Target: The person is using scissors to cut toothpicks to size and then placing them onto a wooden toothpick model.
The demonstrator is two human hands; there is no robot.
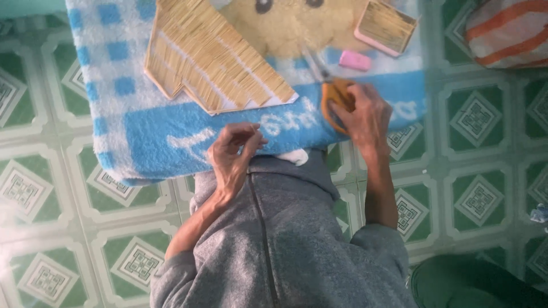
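Grey zip-up jacket, worn by the person, fills the near foreground, both sleeves pushed up the forearms. Left hand rises from it with thumb and forefinger pinched on a thin pale stick, barely visible against the cloth; its long axis cannot be read with certainty. Right hand, just beyond and to the right, is closed over the orange handles of a pair of scissors, whose blades run up and to the left, away from the body. The pinched stick lies to the left of the scissors and slightly nearer the body, the two hands being near each other but apart. Both hands work over the front edge of a blue and white towel bearing a cartoon animal. Farther out on the towel lies a flat house-shaped panel of glued sticks, a pink eraser-like block and a small pink-edged box of sticks. Green and white patterned floor tiles surround the towel; an orange-striped bag sits at the far right.
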